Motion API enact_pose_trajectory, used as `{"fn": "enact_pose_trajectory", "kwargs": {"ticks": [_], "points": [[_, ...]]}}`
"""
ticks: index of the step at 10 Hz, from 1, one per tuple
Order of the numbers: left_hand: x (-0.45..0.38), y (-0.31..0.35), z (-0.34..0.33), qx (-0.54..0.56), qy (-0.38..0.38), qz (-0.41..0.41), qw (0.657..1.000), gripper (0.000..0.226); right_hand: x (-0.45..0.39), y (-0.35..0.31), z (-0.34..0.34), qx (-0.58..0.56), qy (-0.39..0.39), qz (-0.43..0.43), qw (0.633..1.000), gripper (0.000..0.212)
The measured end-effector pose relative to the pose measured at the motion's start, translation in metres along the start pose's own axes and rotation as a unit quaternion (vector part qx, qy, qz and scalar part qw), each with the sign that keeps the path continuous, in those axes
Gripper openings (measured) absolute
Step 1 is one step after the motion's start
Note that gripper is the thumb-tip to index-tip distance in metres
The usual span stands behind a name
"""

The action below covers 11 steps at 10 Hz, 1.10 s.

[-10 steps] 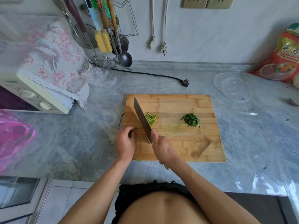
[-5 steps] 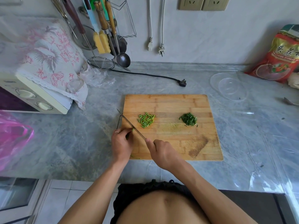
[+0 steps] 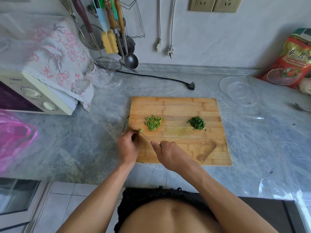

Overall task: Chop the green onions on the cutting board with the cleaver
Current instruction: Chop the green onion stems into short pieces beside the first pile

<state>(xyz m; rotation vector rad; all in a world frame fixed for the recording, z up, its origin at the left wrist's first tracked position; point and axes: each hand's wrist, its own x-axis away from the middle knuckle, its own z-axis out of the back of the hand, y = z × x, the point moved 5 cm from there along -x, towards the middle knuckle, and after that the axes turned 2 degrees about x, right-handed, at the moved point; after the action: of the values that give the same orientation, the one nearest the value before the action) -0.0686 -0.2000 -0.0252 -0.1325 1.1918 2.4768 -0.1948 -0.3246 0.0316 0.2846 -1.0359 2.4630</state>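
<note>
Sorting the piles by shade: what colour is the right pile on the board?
Dark green, finely chopped; the head view shows it.

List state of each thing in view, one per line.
left hand: holds green onion stalk at the board's left edge
right hand: grips cleaver
cleaver: blade edge-on, at the stalk
light green pieces: chopped, piled
dark green pile: chopped fine
black plug: unplugged, on counter

Grey marble counter [image 3: 168,81] meets a pale wall [image 3: 218,39]; white floor tiles [image 3: 67,199] below.
</note>
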Motion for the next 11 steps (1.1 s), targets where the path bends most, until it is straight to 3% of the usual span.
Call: {"fn": "enact_pose_trajectory", "kwargs": {"ticks": [1,2,3,4,5,6,7,8,10,11], "points": [[-0.001,-0.002,-0.003,0.0,-0.007,0.001,1.0,0.021,-0.001,-0.004,0.0,-0.004,-0.006,0.012,1.0,0.058],[0.0,-0.003,-0.003,0.003,-0.009,-0.006,1.0,0.019,-0.005,-0.008,-0.008,0.012,-0.046,-0.006,0.999,0.085],[0.002,-0.003,-0.004,0.001,-0.01,-0.021,1.0,0.019,-0.011,0.001,-0.009,0.035,-0.049,-0.041,0.997,0.069],[0.002,0.002,-0.002,-0.007,-0.001,-0.018,1.0,0.013,-0.02,-0.001,-0.018,0.059,-0.059,-0.026,0.996,0.066],[0.002,0.007,0.0,-0.011,0.013,-0.004,1.0,0.009,-0.031,-0.016,-0.029,0.046,-0.036,0.019,0.998,0.102],[0.003,0.003,0.0,-0.024,0.015,0.0,1.0,0.009,-0.026,-0.006,-0.017,0.024,-0.023,-0.006,0.999,0.068],[0.003,0.0,0.0,-0.037,0.015,-0.009,0.999,0.011,-0.013,-0.003,-0.004,0.004,0.054,0.013,0.998,0.054],[0.004,0.002,0.0,-0.044,0.018,-0.022,0.999,0.013,-0.012,0.005,-0.01,-0.068,0.012,-0.073,0.995,0.063],[0.01,0.001,0.0,-0.076,0.005,-0.094,0.993,0.021,-0.011,0.019,0.004,-0.081,0.011,-0.047,0.996,0.059],[0.009,0.003,0.001,-0.061,0.002,-0.075,0.995,0.022,-0.002,0.018,0.011,-0.072,0.006,-0.024,0.997,0.06]]}}
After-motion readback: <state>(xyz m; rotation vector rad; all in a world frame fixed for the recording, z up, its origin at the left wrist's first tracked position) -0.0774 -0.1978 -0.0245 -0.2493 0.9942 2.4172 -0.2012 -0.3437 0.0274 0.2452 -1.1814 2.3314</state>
